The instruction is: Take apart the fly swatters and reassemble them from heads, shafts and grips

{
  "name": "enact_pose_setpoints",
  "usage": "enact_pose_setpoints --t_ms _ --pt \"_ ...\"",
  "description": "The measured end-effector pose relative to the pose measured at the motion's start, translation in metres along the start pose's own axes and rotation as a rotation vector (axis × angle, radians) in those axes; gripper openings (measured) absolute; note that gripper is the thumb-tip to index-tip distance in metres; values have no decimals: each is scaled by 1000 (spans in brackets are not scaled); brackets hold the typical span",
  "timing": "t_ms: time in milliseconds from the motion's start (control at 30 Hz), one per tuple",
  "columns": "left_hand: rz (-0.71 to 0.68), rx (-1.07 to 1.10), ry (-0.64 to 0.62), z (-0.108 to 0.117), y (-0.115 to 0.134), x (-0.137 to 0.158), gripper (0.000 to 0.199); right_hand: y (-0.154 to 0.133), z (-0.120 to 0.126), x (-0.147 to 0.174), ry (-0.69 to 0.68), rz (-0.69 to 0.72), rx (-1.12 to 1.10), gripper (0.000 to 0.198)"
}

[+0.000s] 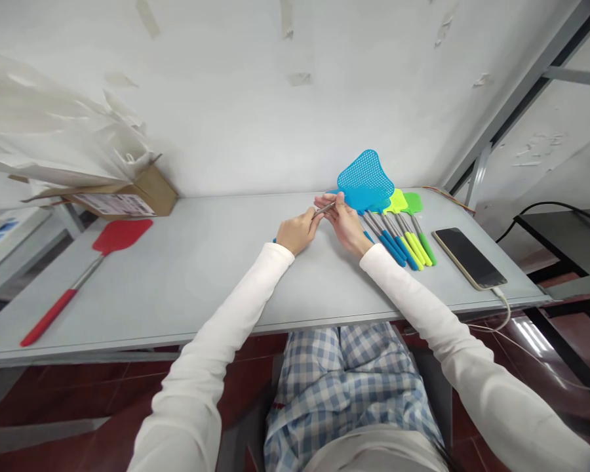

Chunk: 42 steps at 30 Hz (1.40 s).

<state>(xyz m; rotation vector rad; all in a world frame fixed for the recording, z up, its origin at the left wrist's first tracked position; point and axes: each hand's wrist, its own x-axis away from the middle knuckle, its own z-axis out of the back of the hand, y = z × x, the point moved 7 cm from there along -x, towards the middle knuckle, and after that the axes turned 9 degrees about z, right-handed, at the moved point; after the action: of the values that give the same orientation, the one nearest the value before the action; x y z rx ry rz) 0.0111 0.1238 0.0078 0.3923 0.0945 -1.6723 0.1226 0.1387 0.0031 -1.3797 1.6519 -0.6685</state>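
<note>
A blue fly swatter [365, 173] with a perforated head slants between my hands over the middle of the table. My left hand [296, 233] is closed round its grip, and a bit of the blue end peeks out by the cuff. Against the metal shaft, nearer the head, my right hand [345, 221] presses its thumb, with the fingers behind. Just right of that hand, several fly swatters lie side by side: blue ones [392, 248], yellow ones [415, 249] and a green one [425, 241]. Their blue heads partly overlap.
A red fly swatter [122, 236] lies at the table's left. Behind it stands an opened cardboard box [155, 190] beside white plastic sheeting [54, 124]. A phone [469, 257] with a white cable [507, 308] rests at the right. The white wall [236, 118] borders the table's back.
</note>
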Motion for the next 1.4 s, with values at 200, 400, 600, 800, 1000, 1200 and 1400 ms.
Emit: enact_pose_setpoints --t_ms 200,400,600,800,1000,1200,1400 --pt "20 -24 -62 -2 8 0 50 -2 14 -6 99 -3 -12 44" --pt "2 -58 -39 -3 0 -1 51 -7 24 -14 138 21 -90 39" --pt "7 -72 -20 -3 -18 -1 50 -23 47 -26 243 60 -100 30" --pt "-30 -108 -4 4 -50 -14 45 -43 82 -40 374 138 -120 26" --pt "-91 -163 43 8 -83 -24 43 -55 107 -50 448 219 -147 27" --pt "-46 -143 99 19 -115 -26 48 -76 135 -58 456 284 -150 24" --pt "15 -174 122 21 -142 -22 45 -91 145 -56 461 339 -143 23"
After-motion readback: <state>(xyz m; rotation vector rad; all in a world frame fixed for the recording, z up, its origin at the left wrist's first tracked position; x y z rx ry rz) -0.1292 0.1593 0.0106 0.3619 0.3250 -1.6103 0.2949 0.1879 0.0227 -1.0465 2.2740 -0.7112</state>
